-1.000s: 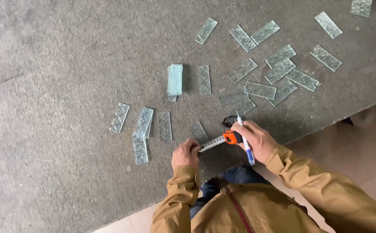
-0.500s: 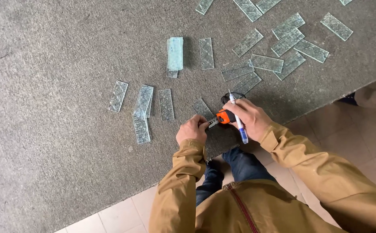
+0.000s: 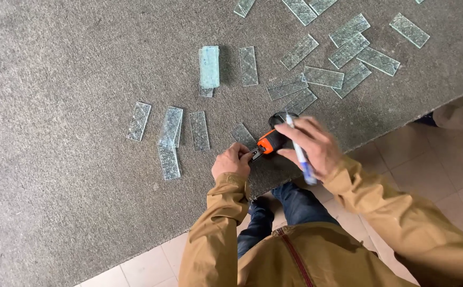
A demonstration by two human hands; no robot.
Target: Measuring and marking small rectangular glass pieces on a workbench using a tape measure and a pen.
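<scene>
L hand [image 3: 231, 162]: grip pinched on the tape tip at 9 o'clock of the case, so the blade stays taut.
R hand [image 3: 310, 144]: grip wrapped round orange tape measure [image 3: 270, 140], blue-capped marker [image 3: 299, 154] tucked between fingers, ready to hand.
Worktop [image 3: 56, 212]: grey carpet-like cover.
Glass strip [image 3: 242, 135]: just beside tape, 11 o'clock.
Glass strips [image 3: 343, 58]: scattered, 12–2 o'clock, farther off.

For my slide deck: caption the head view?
Right hand holds tape measure and pen; left hand pinches its tip.
</scene>
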